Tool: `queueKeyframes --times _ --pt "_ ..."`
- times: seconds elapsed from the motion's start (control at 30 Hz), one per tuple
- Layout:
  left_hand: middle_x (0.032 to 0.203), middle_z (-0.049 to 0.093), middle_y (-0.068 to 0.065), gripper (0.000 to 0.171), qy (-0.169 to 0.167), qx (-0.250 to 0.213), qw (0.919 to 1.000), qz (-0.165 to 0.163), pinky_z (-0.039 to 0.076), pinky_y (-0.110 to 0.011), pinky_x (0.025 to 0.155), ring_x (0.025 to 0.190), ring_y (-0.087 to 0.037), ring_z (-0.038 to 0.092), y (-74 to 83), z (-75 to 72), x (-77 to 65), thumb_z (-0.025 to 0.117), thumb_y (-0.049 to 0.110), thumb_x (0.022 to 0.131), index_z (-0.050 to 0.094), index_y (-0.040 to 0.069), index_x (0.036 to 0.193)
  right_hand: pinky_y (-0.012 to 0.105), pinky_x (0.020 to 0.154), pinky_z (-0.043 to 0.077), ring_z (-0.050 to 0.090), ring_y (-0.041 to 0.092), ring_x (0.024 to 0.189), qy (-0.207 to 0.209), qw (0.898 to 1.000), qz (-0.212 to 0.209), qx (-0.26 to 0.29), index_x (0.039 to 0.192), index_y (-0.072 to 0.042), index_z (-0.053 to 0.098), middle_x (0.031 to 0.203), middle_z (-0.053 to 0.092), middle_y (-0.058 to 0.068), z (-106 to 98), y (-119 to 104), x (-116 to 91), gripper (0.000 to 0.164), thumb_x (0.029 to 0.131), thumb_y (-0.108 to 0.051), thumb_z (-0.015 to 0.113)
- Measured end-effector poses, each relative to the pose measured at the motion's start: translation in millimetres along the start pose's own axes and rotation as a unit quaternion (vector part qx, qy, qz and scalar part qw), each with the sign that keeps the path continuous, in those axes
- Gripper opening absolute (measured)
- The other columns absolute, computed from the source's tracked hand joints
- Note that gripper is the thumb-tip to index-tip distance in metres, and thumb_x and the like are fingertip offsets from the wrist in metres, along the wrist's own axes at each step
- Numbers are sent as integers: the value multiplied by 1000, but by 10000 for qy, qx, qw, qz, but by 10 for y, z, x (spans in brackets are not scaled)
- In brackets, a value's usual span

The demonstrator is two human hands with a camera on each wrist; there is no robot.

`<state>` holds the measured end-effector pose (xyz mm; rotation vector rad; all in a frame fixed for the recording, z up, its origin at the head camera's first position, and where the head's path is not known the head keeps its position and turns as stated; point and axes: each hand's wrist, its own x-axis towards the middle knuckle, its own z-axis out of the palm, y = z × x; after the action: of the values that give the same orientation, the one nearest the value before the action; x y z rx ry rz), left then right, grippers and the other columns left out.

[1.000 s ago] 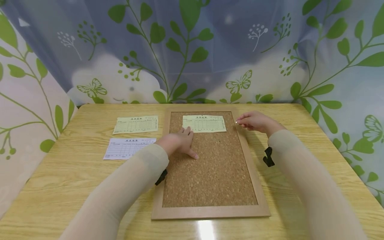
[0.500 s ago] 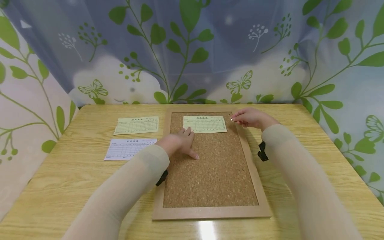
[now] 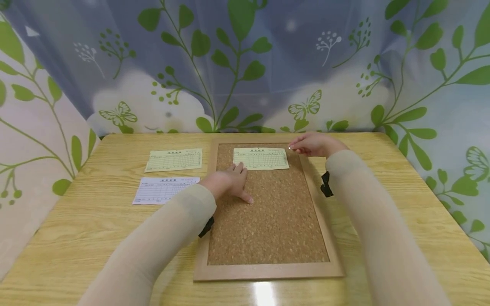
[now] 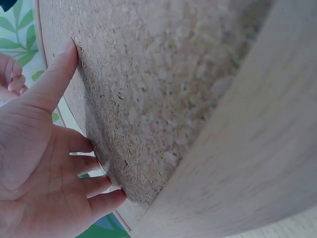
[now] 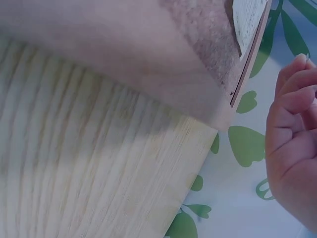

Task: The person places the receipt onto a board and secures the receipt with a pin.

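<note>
A wood-framed cork board (image 3: pixel 268 225) lies on the table, with a yellow printed form (image 3: pixel 266 159) near its top edge. My left hand (image 3: pixel 231 182) rests on the board with fingers spread, fingertips at the form's lower left corner and thumb on the cork. Beside the form's upper right corner, my right hand (image 3: pixel 313 144) pinches a tiny shiny thumbtack (image 3: pixel 289 148) between thumb and forefinger. The right wrist view shows that hand (image 5: pixel 292 134) raised past the board's corner, its fingers curled. A small dark dot marks the form's top edge.
Left of the board, another yellow form (image 3: pixel 174 160) lies on the wooden table (image 3: pixel 95 229). A white form (image 3: pixel 162 190) sits below it, partly covered by the left sleeve. A leaf-patterned curtain (image 3: pixel 283 76) stands behind the table.
My right hand has moved left and slightly away from me, bringing the thumbtack from beyond the board's right frame to the form's upper right corner. The left hand has stayed in place.
</note>
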<state>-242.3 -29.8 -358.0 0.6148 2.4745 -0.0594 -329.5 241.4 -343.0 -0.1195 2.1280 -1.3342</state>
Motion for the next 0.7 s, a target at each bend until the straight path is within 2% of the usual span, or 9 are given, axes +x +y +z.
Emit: queueKeyframes --times 0.17,0.37,0.7 --pt "155 -6 -15 104 21 -10 10000 -15 12 -44 111 141 -32 -1 3 8 -1 56 61 81 3 3 149 22 65 41 50 6 69 -109 9999 -18 25 114 3 55 87 59 3 23 -39 47 26 96 -16 54" --pt "155 -6 -15 105 38 -23 10000 -33 12 -44 111 141 -32 -1 8 14 -1 57 62 81 3 3 149 23 71 43 50 4 69 100 9997 177 94 120 6 48 85 58 -1 137 -139 84 27 98 -10 48" --pt "155 -5 -15 106 55 -37 10000 -75 12 -44 111 141 -33 -1 17 14 10 58 61 80 4 2 149 20 68 42 49 3 65 123 9994 215 236 126 9 43 83 55 -1 264 -234 242 32 98 -8 46"
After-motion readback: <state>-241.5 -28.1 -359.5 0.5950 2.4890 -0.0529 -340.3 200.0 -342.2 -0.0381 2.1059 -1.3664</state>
